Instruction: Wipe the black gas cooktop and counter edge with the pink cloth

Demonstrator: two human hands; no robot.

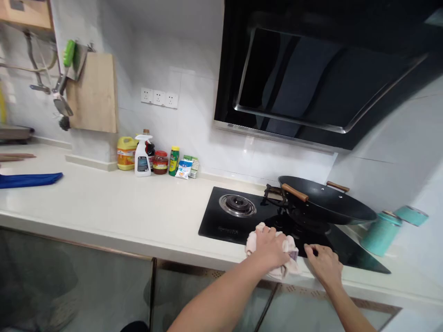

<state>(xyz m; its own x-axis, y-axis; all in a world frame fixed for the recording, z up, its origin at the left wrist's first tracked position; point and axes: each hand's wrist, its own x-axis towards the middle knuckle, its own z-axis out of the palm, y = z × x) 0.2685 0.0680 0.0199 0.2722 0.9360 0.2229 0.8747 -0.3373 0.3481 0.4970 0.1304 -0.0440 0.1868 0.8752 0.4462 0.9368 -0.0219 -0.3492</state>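
Observation:
My left hand [272, 249] presses down on a crumpled pale pink cloth [254, 242], with its fingers closed around it. The cloth lies over the front edge of the black glass gas stove [221, 233], and part of it hangs onto the white counter edge. To the right, my right hand [324, 263] rests at the stove's front edge with its fingers curled. A dark gap shows between its thumb and forefinger, and its fingertips are hidden. Behind the hands, a black wok [328, 203] with wooden handles sits tilted on the right burner. The left burner [238, 205] is bare.
A teal canister [382, 234] with its lid open stands right of the wok. Along the wall are a white spray bottle [142, 157], a yellow jug [126, 154], a red-lidded jar [160, 163] and small packets. A black range hood [294, 78] overhangs the stove. Blue cloth [31, 180] lies far left.

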